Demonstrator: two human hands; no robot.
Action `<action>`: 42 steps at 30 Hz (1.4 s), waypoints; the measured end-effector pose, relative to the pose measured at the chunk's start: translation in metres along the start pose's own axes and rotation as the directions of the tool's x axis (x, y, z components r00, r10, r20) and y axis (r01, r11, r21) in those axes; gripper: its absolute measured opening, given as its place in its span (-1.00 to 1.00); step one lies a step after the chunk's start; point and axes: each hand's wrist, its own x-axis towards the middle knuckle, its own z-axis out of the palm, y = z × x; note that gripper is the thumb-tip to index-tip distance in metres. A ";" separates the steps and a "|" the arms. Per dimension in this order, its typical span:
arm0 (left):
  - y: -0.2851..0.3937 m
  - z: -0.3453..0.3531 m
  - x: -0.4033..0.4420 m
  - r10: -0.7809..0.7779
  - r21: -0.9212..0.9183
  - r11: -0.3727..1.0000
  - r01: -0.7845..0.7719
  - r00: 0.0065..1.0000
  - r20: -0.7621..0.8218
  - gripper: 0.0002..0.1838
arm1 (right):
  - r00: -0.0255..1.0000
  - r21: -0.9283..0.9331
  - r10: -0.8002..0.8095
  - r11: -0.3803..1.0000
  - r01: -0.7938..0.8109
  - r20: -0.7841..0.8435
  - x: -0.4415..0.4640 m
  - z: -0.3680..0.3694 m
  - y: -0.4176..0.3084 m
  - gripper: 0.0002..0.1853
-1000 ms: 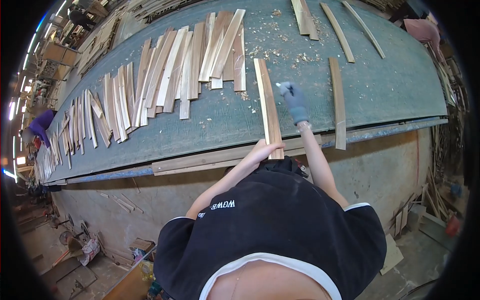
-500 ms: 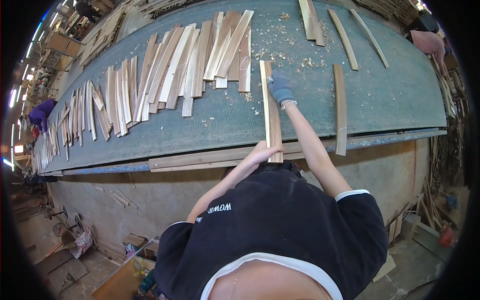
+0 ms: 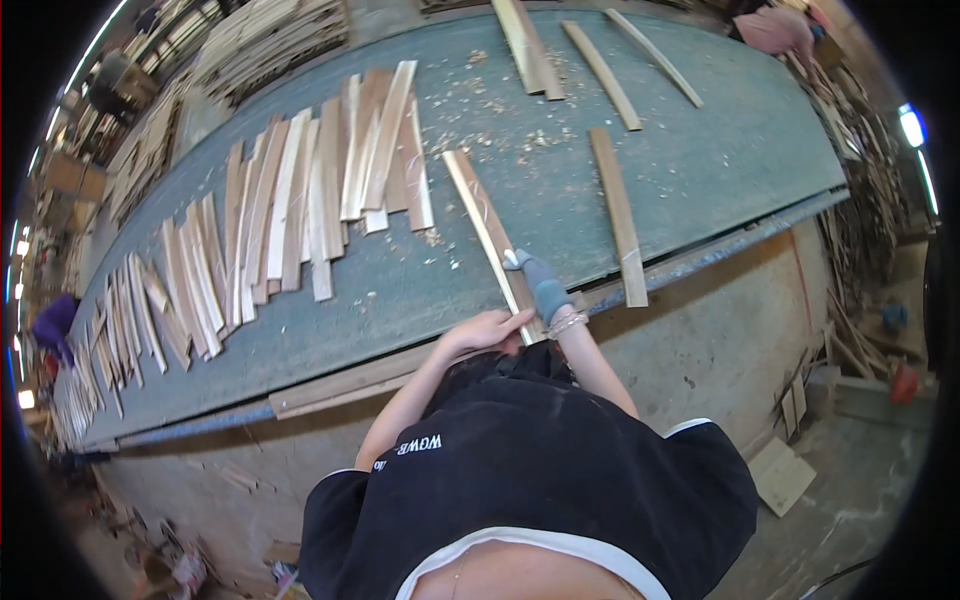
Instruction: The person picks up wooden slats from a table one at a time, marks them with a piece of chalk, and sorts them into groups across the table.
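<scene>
My bare left hand point(image 3: 490, 330) grips the near end of a wooden strip point(image 3: 485, 215), fingers wrapped at its edge. The strip lies on the green-blue table point(image 3: 400, 290), pale along its left side and brown on the right, with a faint light line near its far end. On the strip's nearer half rests my gloved right hand point(image 3: 540, 285), closed, with a small white piece point(image 3: 511, 260) at its fingertips. Another strip point(image 3: 618, 215) lies apart to the right, its near end past the table edge.
Many strips point(image 3: 300, 200) lie in a long row on the left. Several more point(image 3: 600, 75) are at the far side, near scattered shavings point(image 3: 480, 120). Another person in pink point(image 3: 778, 32) bends at the far right; one in purple point(image 3: 55, 325) is at the far left.
My right hand has moved from the strip's far part down to its nearer half. A faint light line now shows on the strip. The whole view has turned and shifted.
</scene>
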 end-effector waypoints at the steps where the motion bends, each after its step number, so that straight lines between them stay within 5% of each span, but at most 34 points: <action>1: 0.004 -0.013 -0.002 -0.113 0.180 0.981 0.072 0.966 0.234 -0.40 | 0.967 -0.213 -0.232 0.955 0.205 -0.109 -0.001 -0.004 0.000 -0.67; 2: 0.009 -0.028 -0.005 -0.160 0.244 0.963 0.111 0.968 0.191 -0.29 | 0.961 -0.216 -0.243 0.953 0.211 -0.130 0.000 -0.012 -0.003 -0.67; 4: 0.028 -0.062 -0.008 -0.099 0.481 0.854 0.198 0.970 -0.224 -0.24 | 0.926 -0.577 -0.327 0.800 0.164 -0.190 0.001 -0.026 -0.009 -0.71; 7: 0.024 -0.114 0.010 0.139 0.525 0.734 0.431 0.661 -0.737 -0.33 | 0.856 -0.531 -0.481 0.784 0.321 -0.193 0.006 -0.061 -0.029 -0.75; 8: 0.016 -0.131 0.020 0.145 0.531 0.732 0.427 0.664 -0.734 -0.33 | 0.826 -0.500 -0.533 0.774 0.387 -0.185 0.016 -0.075 -0.037 -0.75; 10: 0.000 -0.161 0.043 0.120 0.441 0.682 0.583 0.506 -0.854 -0.29 | 0.758 -0.434 -0.631 0.737 0.519 -0.165 0.042 -0.106 -0.060 -0.74; 13: -0.012 -0.173 0.071 0.205 0.508 0.602 0.616 0.495 -0.844 -0.22 | 0.749 -0.569 -0.602 0.731 0.376 -0.277 0.080 -0.136 -0.177 -0.76; 14: -0.011 -0.176 0.077 0.204 0.500 0.611 0.614 0.488 -0.849 -0.22 | 0.716 -0.815 -0.683 0.492 0.308 -0.142 0.138 -0.176 -0.193 -0.73; 15: -0.012 -0.176 0.082 0.228 0.506 0.565 0.651 0.466 -0.855 -0.21 | 0.677 -0.992 -0.735 0.050 0.113 0.040 0.126 -0.169 -0.235 -0.70; 17: -0.020 -0.179 0.084 0.254 0.506 0.551 0.664 0.444 -0.859 -0.19 | 0.768 -0.760 -0.592 0.609 0.228 -0.244 0.153 -0.183 -0.278 -0.67; 19: -0.021 -0.177 0.084 0.243 0.481 0.577 0.660 0.424 -0.873 -0.21 | 0.759 -0.841 -0.525 0.538 -0.054 -0.385 0.235 -0.240 -0.286 -0.67; 20: -0.021 -0.178 0.081 0.271 0.493 0.594 0.636 0.419 -0.867 -0.23 | 0.779 -0.848 -0.514 0.527 -0.043 -0.359 0.244 -0.223 -0.282 -0.67; 22: -0.022 -0.182 0.077 0.256 0.465 0.665 0.585 0.406 -0.877 -0.27 | 0.778 -0.656 -0.509 0.735 0.169 -0.370 0.228 -0.190 -0.277 -0.67; 23: -0.023 -0.181 0.076 0.267 0.460 0.726 0.510 0.407 -0.873 -0.30 | 0.811 -0.586 -0.541 0.739 0.332 -0.223 0.191 -0.142 -0.266 -0.70; 24: -0.025 -0.178 0.074 0.253 0.450 0.728 0.517 0.408 -0.877 -0.30 | 0.934 -0.429 -0.342 0.863 0.269 -0.104 0.192 -0.124 -0.246 -0.72; 25: -0.025 -0.175 0.070 0.275 0.408 0.878 0.250 0.432 -0.859 -0.33 | 0.989 -0.272 -0.143 0.950 0.151 0.048 0.191 -0.110 -0.226 -0.73; 26: -0.020 -0.172 0.067 0.307 0.325 0.945 -0.038 0.448 -0.840 -0.35 | 0.980 -0.373 -0.192 0.914 0.161 -0.048 0.168 -0.076 -0.202 -0.77; 27: 0.001 -0.159 0.053 0.175 -0.029 0.953 -0.300 0.628 -0.758 -0.38 | 0.992 -0.121 -0.111 0.986 0.117 0.055 0.161 -0.056 -0.168 -0.77; 28: 0.010 -0.146 0.049 0.176 -0.025 0.955 -0.295 0.634 -0.753 -0.38 | 0.956 0.073 -0.030 0.997 0.009 0.293 0.156 -0.038 -0.140 -0.73; 30: 0.022 -0.125 0.045 0.267 -0.503 0.556 -0.662 0.715 -0.646 -0.49 | 0.798 0.339 0.001 0.904 -0.258 0.603 0.110 0.013 -0.118 -0.73; 31: 0.027 -0.119 0.044 0.289 -0.503 0.560 -0.658 0.724 -0.626 -0.49 | 0.711 0.366 0.049 0.831 -0.419 0.702 0.103 0.024 -0.110 -0.75; 33: 0.032 -0.108 0.039 0.300 -0.375 0.793 -0.479 0.844 -0.444 -0.60 | 0.870 0.458 -0.105 0.877 -0.148 0.482 0.092 0.048 -0.091 -0.69; 35: 0.033 -0.108 0.022 0.267 -0.196 0.914 -0.356 0.890 -0.371 -0.65 | 0.885 0.432 -0.071 0.889 -0.153 0.460 0.082 0.053 -0.089 -0.68; 37: 0.032 -0.124 0.004 0.222 0.221 0.960 -0.174 0.952 -0.210 -0.59 | 0.891 0.400 -0.033 0.901 -0.170 0.453 0.082 0.049 -0.086 -0.67; 39: 0.028 -0.140 -0.010 0.059 0.351 0.936 0.039 0.962 -0.265 -0.58 | 0.985 -0.187 -0.034 0.980 0.066 0.169 0.085 0.035 -0.069 -0.75; 40: 0.021 -0.150 -0.014 0.123 0.474 0.873 0.115 0.888 -0.443 -0.59 | 0.986 -0.184 -0.035 0.981 0.065 0.162 0.078 0.031 -0.065 -0.75; 42: 0.008 -0.174 -0.011 0.242 0.549 0.766 0.335 0.642 -0.728 -0.62 | 0.913 -0.389 -0.399 0.831 0.398 0.082 0.064 0.019 -0.060 -0.66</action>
